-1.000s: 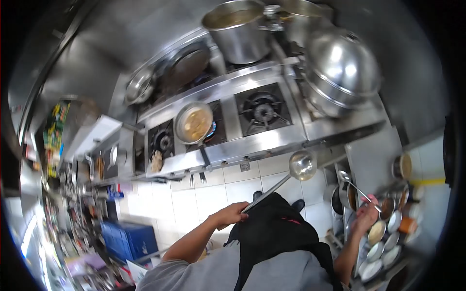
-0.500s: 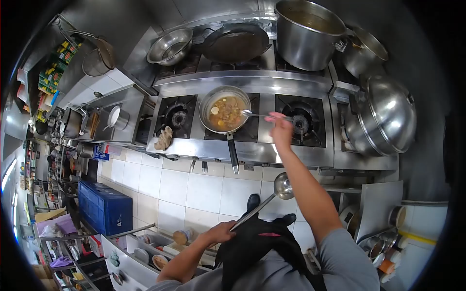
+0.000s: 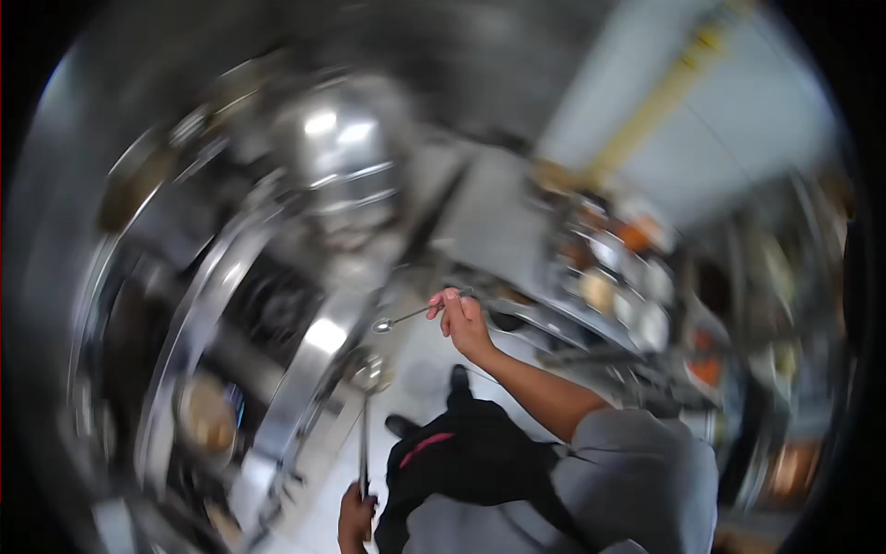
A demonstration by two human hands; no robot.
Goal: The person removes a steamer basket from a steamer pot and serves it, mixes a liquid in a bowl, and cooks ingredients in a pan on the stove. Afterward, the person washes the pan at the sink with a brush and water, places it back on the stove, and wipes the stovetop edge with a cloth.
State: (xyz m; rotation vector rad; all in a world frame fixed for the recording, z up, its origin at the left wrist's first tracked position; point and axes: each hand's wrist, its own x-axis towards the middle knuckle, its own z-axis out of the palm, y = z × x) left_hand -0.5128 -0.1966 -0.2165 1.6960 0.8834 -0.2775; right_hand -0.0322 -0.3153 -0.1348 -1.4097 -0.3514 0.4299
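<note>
My left hand is closed round the handle of a large steel ladle, its bowl pointing up and away from me over the floor. My right hand, fingers pinched, holds a small metal spoon by its thin handle; the spoon's bowl hangs near the ladle's bowl, on its far side. At the lower left, blurred, a pan with brown food sits on the stove, with a blue flame beside it. Neither hand touches the pan.
A large domed steel pot stands beyond the stove. To the right are a metal counter and a blurred group of bowls and containers. A yellow strip crosses the pale wall. Much of the view is smeared by motion.
The view has swung to the right, away from the pan. My right hand, still with the spoon, has left the stove area and is over the floor by the counter. My left hand keeps the ladle.
</note>
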